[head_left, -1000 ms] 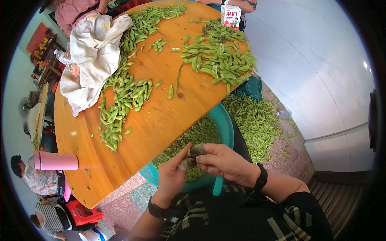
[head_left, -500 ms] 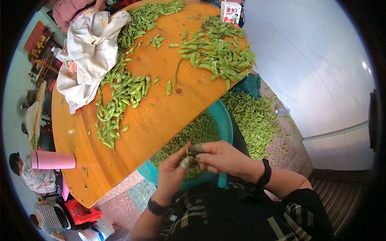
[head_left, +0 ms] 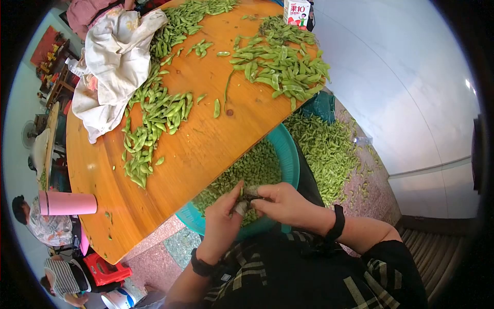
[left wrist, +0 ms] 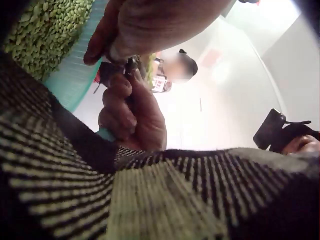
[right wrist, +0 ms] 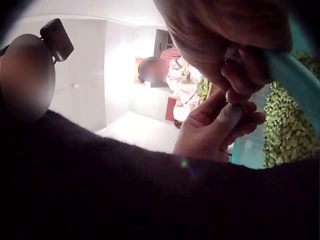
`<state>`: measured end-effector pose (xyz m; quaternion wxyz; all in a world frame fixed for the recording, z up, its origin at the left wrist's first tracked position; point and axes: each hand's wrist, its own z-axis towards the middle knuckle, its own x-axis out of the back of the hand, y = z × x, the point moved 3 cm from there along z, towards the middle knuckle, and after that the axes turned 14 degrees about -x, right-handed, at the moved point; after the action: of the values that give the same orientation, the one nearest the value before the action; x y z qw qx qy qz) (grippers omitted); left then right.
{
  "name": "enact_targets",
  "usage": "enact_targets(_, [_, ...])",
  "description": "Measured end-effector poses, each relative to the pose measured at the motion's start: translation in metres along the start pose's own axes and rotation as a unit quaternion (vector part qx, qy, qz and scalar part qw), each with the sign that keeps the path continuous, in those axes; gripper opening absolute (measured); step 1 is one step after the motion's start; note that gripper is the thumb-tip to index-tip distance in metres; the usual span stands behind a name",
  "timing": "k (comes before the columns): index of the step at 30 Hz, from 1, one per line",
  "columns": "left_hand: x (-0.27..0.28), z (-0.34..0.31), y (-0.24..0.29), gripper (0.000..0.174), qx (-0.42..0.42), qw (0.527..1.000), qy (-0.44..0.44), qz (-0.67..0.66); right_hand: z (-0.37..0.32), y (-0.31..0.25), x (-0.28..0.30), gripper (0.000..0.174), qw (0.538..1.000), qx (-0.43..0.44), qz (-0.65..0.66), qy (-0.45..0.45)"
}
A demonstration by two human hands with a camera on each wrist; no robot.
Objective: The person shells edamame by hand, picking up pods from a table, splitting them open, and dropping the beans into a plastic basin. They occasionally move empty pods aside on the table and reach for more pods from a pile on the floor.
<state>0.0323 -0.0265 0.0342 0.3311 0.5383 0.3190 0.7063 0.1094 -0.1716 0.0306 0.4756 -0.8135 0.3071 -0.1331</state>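
Both hands meet over a teal basin (head_left: pixel 289 154) holding many shelled green beans (head_left: pixel 260 165). My left hand (head_left: pixel 224 213) pinches a small green bean pod (head_left: pixel 242 191) between thumb and fingers, its tip showing above them. The right hand (head_left: pixel 285 203), fingers curled, pinches at the same pod from the other side. Pale wrappings cover some fingertips, plain on the left hand in the right wrist view. Most of the pod is hidden by the fingers. In the left wrist view the right thumb presses toward a small dark piece (left wrist: pixel 131 66) at the fingertips.
A wooden table (head_left: pixel 195 134) overhangs the basin and bears heaps of bean pods (head_left: pixel 280 72), a white cloth (head_left: pixel 116 67), a pink tumbler (head_left: pixel 68 203) and a drink carton (head_left: pixel 296 14). More pods (head_left: pixel 324 159) cover the floor at right. Other people sit at far left.
The pod that stood up between the fingers half a second ago now shows less. The fingers have shifted slightly against each other; both hands stay over the basin.
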Motion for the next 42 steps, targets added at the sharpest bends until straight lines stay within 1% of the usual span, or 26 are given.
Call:
enact_targets(2, [-0.001,0.000,-0.003,0.048,0.010,1.000,0.000,0.008,0.000,0.000,-0.002,0.019,1.000,0.018,-0.012,0.011])
enact_targets(6, [-0.001,0.001,-0.003,0.048,0.007,1.000,0.001,0.008,0.003,0.008,-0.003,0.016,1.000,0.013,-0.021,0.019])
enact_targets(9, [0.000,0.001,-0.001,0.048,0.003,1.000,-0.002,0.025,0.004,0.007,-0.004,0.015,0.999,0.037,-0.025,0.031])
enact_targets(11, [0.001,0.002,0.002,0.047,-0.024,0.999,0.004,0.026,0.003,0.005,-0.004,0.016,0.998,0.050,-0.029,0.026])
enact_targets(12, [0.000,0.001,0.001,0.047,-0.025,0.999,0.004,0.026,0.004,0.006,-0.005,0.016,0.998,0.050,-0.029,0.026])
enact_targets(15, [0.002,0.000,-0.003,0.046,-0.020,1.000,0.007,-0.003,0.005,0.005,-0.007,0.014,0.997,0.069,0.000,0.032])
enact_targets(17, [0.005,0.000,-0.008,0.042,-0.005,0.996,-0.030,-0.085,0.004,0.000,-0.007,0.014,0.994,0.048,0.094,-0.010])
enact_targets(18, [0.008,0.000,-0.012,0.042,-0.005,0.996,-0.031,-0.085,0.004,0.000,-0.005,0.014,0.994,0.048,0.094,-0.010])
enact_targets(19, [0.008,-0.002,-0.021,0.042,0.039,0.981,-0.063,-0.180,0.005,0.002,-0.004,0.015,0.996,0.014,0.081,-0.019])
enact_targets(20, [0.006,-0.003,-0.029,0.041,0.082,0.954,-0.095,-0.273,0.006,0.004,-0.002,0.016,0.997,-0.019,0.067,-0.028])
enact_targets(21, [0.007,-0.003,-0.034,0.041,0.083,0.954,-0.095,-0.274,0.007,0.005,-0.001,0.016,0.997,-0.019,0.067,-0.028])
enact_targets(23, [0.004,-0.005,-0.042,0.045,0.147,0.880,-0.100,-0.441,0.009,0.002,0.001,0.020,0.997,0.022,0.065,-0.036])
enact_targets(24, [0.001,-0.006,-0.045,0.045,0.147,0.880,-0.099,-0.441,0.009,-0.001,0.004,0.020,0.997,0.022,0.065,-0.036])
enact_targets(26, [-0.008,-0.010,-0.049,0.048,0.207,0.778,-0.035,-0.592,0.008,-0.003,0.009,0.025,0.988,-0.094,0.092,-0.078])
enact_targets(27, [-0.011,-0.010,-0.047,0.048,0.207,0.778,-0.036,-0.592,0.008,-0.006,0.011,0.025,0.988,-0.094,0.093,-0.077])
enact_targets(29, [-0.017,-0.011,-0.047,0.049,0.267,0.742,0.013,-0.615,0.008,-0.005,0.015,0.029,0.986,-0.136,0.077,-0.055])
enact_targets(30, [-0.017,-0.010,-0.043,0.049,0.266,0.741,0.014,-0.616,0.008,-0.004,0.014,0.029,0.986,-0.136,0.075,-0.055])
enact_targets(31, [-0.014,-0.006,-0.037,0.050,0.239,0.785,-0.017,-0.571,0.009,-0.005,0.014,0.029,0.998,-0.058,0.021,-0.031])
enact_targets(32, [-0.013,-0.004,-0.033,0.050,0.211,0.824,-0.048,-0.523,0.008,-0.008,0.012,0.029,0.999,0.020,-0.031,-0.006])
enact_targets(33, [-0.014,-0.003,-0.033,0.050,0.212,0.824,-0.047,-0.523,0.007,-0.009,0.010,0.029,0.999,0.020,-0.032,-0.007])
enact_targets(35, [-0.013,-0.002,-0.034,0.045,0.193,0.874,-0.041,-0.445,0.005,-0.016,0.007,0.027,0.994,0.043,-0.091,0.033])
enact_targets(36, [-0.012,-0.002,-0.034,0.045,0.192,0.875,-0.037,-0.443,0.005,-0.016,0.005,0.027,0.994,0.046,-0.092,0.030])
enact_targets(38, [-0.012,-0.004,-0.037,0.033,0.244,0.800,0.023,-0.547,0.007,-0.011,0.003,0.021,0.996,0.036,0.080,0.001])
enact_targets(39, [-0.015,-0.006,-0.038,0.033,0.244,0.800,0.024,-0.547,0.008,-0.009,0.004,0.021,0.996,0.036,0.080,0.001])
enact_targets(41, [-0.023,-0.009,-0.042,0.023,0.257,0.791,0.068,-0.551,0.009,0.000,0.007,0.016,0.997,-0.042,0.061,-0.019])
enact_targets(42, [-0.027,-0.008,-0.037,0.023,0.256,0.791,0.070,-0.552,0.009,0.003,0.007,0.016,0.997,-0.041,0.058,-0.021])
